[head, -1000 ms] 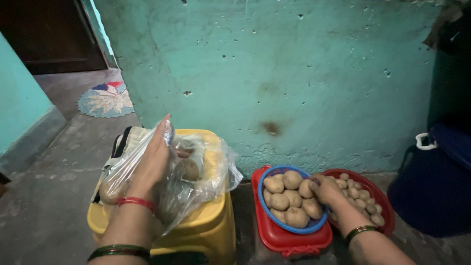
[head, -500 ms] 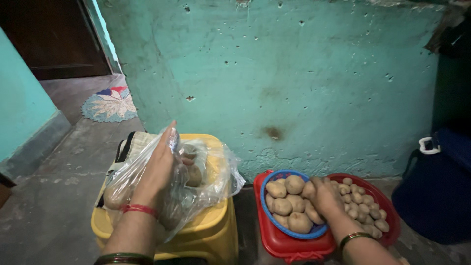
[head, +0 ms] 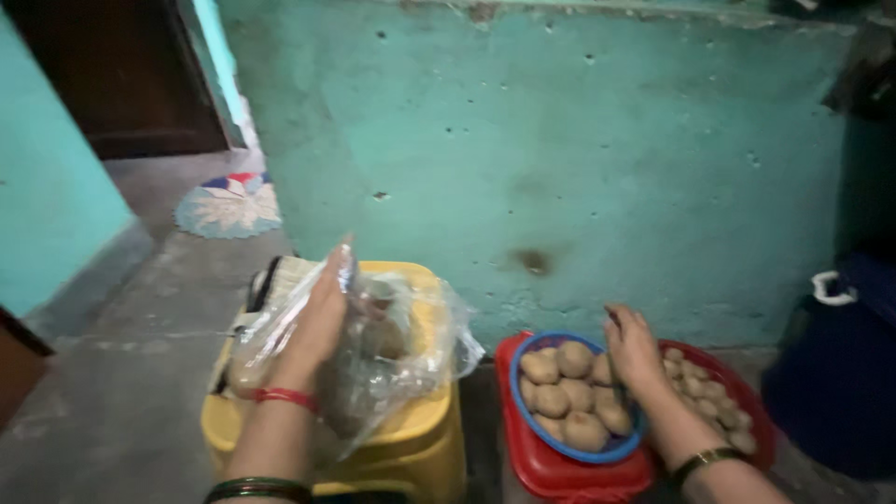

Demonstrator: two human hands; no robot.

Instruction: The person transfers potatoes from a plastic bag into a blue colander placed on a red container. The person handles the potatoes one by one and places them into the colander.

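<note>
My left hand (head: 315, 322) holds up the mouth of a clear plastic bag (head: 411, 350) that lies on a yellow plastic stool (head: 420, 443); a potato or two show dimly inside the bag. My right hand (head: 637, 353) rests palm-down on large potatoes (head: 567, 392) at the right edge of a round blue basket (head: 569, 453). The blur hides whether its fingers grip one. The blue basket sits on a red tray (head: 551, 476). Just right of it is a red basket (head: 758, 411) of small potatoes (head: 711, 392).
A striped cloth bag (head: 273, 280) lies on the stool behind the plastic bag. A teal wall (head: 560, 149) stands close behind everything. A dark blue bin (head: 835, 373) with a white handle is at the right. A patterned mat (head: 229, 205) lies by a dark doorway (head: 121, 75).
My right hand has shifted from the middle of the large potatoes to the blue basket's right edge and lifted a little. The view has drifted left; the left hand still holds the bag.
</note>
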